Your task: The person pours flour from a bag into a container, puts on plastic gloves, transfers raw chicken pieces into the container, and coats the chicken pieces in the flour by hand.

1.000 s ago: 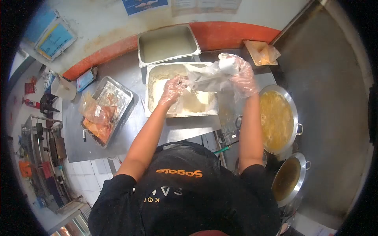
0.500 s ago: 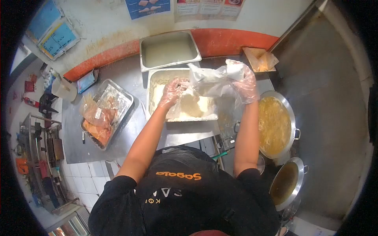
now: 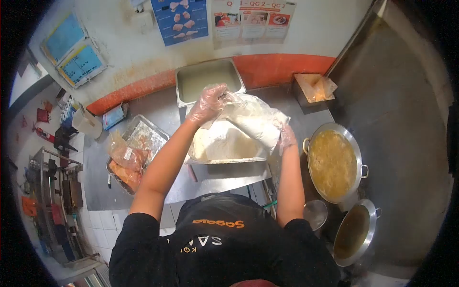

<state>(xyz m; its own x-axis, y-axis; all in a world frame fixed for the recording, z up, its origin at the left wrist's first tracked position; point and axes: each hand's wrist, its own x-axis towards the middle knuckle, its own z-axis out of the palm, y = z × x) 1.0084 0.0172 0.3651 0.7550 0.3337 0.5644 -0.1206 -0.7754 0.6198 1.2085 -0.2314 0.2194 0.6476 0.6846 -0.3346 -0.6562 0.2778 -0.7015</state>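
A clear plastic bag with white powder (image 3: 256,122) hangs tilted over a metal pan of pale flour (image 3: 217,143). My left hand (image 3: 209,103), in a clear plastic glove, grips the bag's upper left end, its fingers closed. At the bag's lower right end is my right hand (image 3: 287,137), also gloved and holding the bag; some of its fingers are hidden behind the plastic. Behind the flour pan stands a second metal pan (image 3: 184,89) with cloudy liquid.
On the left, a metal tray (image 3: 160,136) holds bagged raw meat (image 3: 129,158), with a plastic jug (image 3: 88,123) behind it. Two wide pans of oil (image 3: 332,165) (image 3: 354,232) stand at the right. A small container (image 3: 315,91) is at the back right.
My left hand has risen, lifting the left end of the bag. My right hand has dropped, so the bag now slopes down to the right. The camera view has tilted upward.
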